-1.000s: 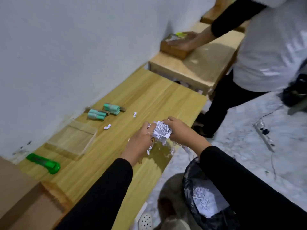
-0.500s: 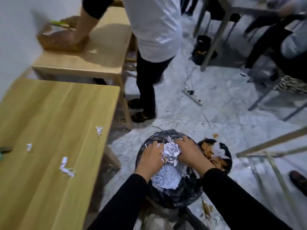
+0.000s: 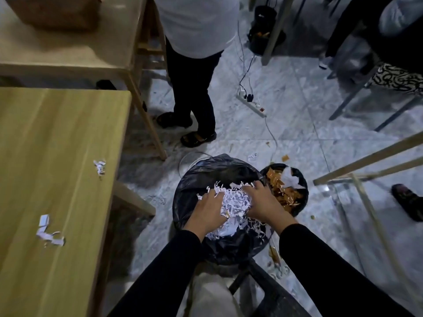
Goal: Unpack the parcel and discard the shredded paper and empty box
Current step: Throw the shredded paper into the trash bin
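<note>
On the far left, the table (image 3: 68, 156) carries a few stray scraps of shredded paper (image 3: 48, 234), one cluster near its front and a smaller tuft (image 3: 99, 165) close to its right edge; these look like what remains to be swept up. No parcel box belonging to this table is in view, so whether it has been thrown away cannot be told. Just beside the table's right edge stands the black-lined bin (image 3: 194, 179), and over its mouth the left hand (image 3: 209, 210) and right hand (image 3: 263, 204) press a wad of shredded paper (image 3: 235, 202) between them, each grip curled inward and clamped on the wad from its own side, above a white heap already lying in the liner. By that sign the discarding of the paper seems well along but not finished: this handful is not yet let go, and the table scraps are left. To the right, touching the bin, a smaller bin (image 3: 295, 193) holds brown bits and a white scrap. For moving, the gap between table and bin is narrow; another person's legs (image 3: 194, 99) stand near behind the bin, a power strip (image 3: 251, 104) and its cord trail on the floor beyond, and a pale wooden frame (image 3: 366, 163) closes off the right side, so the freest path is probably straight up and back toward the table.
</note>
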`<state>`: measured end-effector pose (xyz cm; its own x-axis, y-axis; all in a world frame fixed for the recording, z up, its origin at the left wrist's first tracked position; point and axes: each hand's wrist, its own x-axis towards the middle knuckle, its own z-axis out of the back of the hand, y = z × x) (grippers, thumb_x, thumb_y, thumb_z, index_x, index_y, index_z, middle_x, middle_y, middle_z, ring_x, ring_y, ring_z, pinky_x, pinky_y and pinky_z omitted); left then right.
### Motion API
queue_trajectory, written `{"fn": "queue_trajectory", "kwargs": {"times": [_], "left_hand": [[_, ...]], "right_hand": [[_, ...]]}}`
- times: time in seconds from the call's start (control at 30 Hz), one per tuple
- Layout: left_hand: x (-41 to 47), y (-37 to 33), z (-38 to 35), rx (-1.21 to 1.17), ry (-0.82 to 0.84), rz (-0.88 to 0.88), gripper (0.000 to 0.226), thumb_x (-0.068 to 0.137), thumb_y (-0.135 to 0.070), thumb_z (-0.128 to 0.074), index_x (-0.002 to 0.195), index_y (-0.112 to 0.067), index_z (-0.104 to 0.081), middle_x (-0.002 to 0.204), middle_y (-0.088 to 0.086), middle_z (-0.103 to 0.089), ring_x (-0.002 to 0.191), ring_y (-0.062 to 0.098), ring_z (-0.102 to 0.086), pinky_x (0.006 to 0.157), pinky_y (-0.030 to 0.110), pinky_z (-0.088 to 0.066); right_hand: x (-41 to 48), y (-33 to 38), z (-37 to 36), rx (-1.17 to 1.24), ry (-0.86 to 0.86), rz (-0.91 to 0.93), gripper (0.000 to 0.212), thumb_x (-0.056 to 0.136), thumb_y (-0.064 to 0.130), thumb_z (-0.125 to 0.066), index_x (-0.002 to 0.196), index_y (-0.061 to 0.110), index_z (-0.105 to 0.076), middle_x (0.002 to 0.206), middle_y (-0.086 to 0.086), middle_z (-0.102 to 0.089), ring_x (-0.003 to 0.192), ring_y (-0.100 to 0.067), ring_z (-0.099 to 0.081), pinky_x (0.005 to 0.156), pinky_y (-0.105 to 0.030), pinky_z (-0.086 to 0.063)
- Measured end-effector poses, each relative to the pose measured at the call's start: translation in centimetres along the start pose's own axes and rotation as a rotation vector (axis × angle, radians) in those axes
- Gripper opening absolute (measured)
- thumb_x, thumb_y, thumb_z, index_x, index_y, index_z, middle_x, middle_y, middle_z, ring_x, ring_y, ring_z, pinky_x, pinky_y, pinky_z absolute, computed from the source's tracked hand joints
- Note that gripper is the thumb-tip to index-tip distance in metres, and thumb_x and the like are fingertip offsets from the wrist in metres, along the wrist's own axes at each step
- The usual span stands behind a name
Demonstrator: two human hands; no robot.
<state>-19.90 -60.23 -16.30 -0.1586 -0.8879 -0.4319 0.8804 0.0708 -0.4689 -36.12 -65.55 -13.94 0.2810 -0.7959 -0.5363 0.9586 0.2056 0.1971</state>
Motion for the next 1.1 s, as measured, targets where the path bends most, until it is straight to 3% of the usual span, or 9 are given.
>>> {"fn": "queue_trajectory", "kwargs": {"times": [0.17,0.47,0.73,0.9,1.1], "left_hand": [[-0.2,0.2,-0.3,-0.053,0.026,-0.010,0.045,0.087,-0.030,-0.059,0.123,-0.007,-0.043,0.126,0.011,-0.038,0.111,0.030,-0.046,0.089,0.039,-0.043],[-1.1,0.2,-0.5,-0.053,0.061,0.009,0.044,0.093,-0.022,-0.050,0.131,-0.001,-0.042,0.144,0.012,-0.030,0.127,0.031,-0.040,0.100,0.042,-0.040],[-2.8,-0.1,1.6,-0.036,0.011,0.001,0.045,0.095,-0.022,-0.046,0.135,-0.001,-0.039,0.137,0.012,-0.036,0.124,0.030,-0.040,0.099,0.040,-0.040],[-6.4,1.5,6.3,-0.052,-0.185,0.048,0.043,0.095,-0.024,-0.046,0.134,-0.004,-0.043,0.134,0.010,-0.043,0.124,0.027,-0.042,0.102,0.035,-0.038],[-13.9,7.6,10.9,-0.106,-0.627,0.250,0.033,0.094,-0.022,-0.046,0.124,-0.008,-0.052,0.124,0.007,-0.052,0.116,0.023,-0.048,0.096,0.033,-0.038]], "right_hand": [[0.0,0.0,-0.4,-0.011,-0.019,0.025,0.076,0.073,0.020,-0.073,0.139,0.023,-0.035,0.140,-0.010,-0.033,0.123,-0.033,-0.039,0.099,-0.045,-0.044],[-0.4,0.6,0.0,0.006,-0.029,0.062,0.060,0.085,0.021,-0.059,0.140,0.019,-0.036,0.136,-0.010,-0.036,0.120,-0.032,-0.040,0.099,-0.042,-0.042],[-1.2,1.8,1.4,0.006,-0.018,0.105,0.062,0.084,0.015,-0.058,0.141,0.016,-0.034,0.134,-0.012,-0.037,0.121,-0.033,-0.040,0.098,-0.042,-0.044],[-1.4,6.8,4.0,0.031,-0.041,0.201,0.058,0.084,0.017,-0.057,0.139,0.015,-0.037,0.132,-0.014,-0.039,0.122,-0.034,-0.040,0.099,-0.043,-0.042],[-1.6,17.0,6.0,0.094,-0.085,0.505,0.053,0.090,0.026,-0.054,0.138,0.012,-0.038,0.130,-0.012,-0.042,0.121,-0.031,-0.043,0.097,-0.039,-0.042]]}}
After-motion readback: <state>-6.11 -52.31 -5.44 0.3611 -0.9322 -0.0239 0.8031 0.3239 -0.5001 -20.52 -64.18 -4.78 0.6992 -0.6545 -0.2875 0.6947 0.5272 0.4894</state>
